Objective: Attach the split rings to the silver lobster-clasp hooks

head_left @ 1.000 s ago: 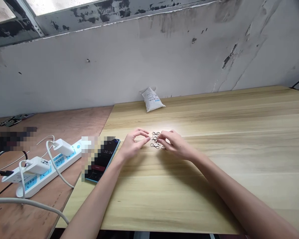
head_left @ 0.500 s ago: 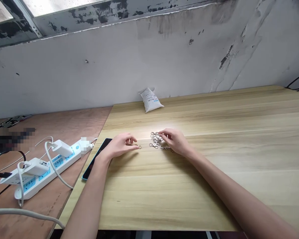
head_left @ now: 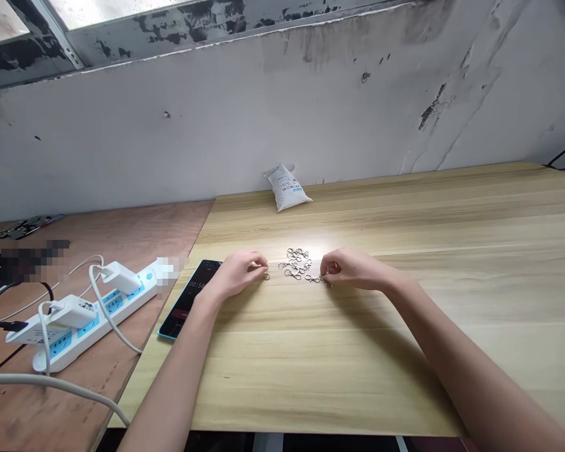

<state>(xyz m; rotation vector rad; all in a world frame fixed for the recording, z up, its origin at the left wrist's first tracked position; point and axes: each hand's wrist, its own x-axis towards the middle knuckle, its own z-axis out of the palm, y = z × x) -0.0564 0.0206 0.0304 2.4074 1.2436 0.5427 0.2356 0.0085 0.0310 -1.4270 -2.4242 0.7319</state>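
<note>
My left hand (head_left: 240, 271) is closed in a pinch on a small metal split ring (head_left: 266, 277), just left of a loose pile of silvery swivel clasps with rings (head_left: 297, 256). To the right of that pile, my right hand (head_left: 351, 269) is closed too, its thumb and fingertips pinching the ring end of a swivel clasp (head_left: 312, 279) low over the table. Part of this clasp is hidden by the fingertips. A phone (head_left: 191, 298) with a running timer on its screen lies beside my left wrist, partly covered by it.
The wooden tabletop (head_left: 381, 376) meets a white wall, where a small white labelled packet (head_left: 288, 189) lies. On the brown board at left sits a power strip (head_left: 141, 282) with white chargers and cables (head_left: 66, 392).
My right hand has moved right and nearer, from the top of the pile to the clasp at its right edge. The pile is more spread out. My left hand has shifted slightly.
</note>
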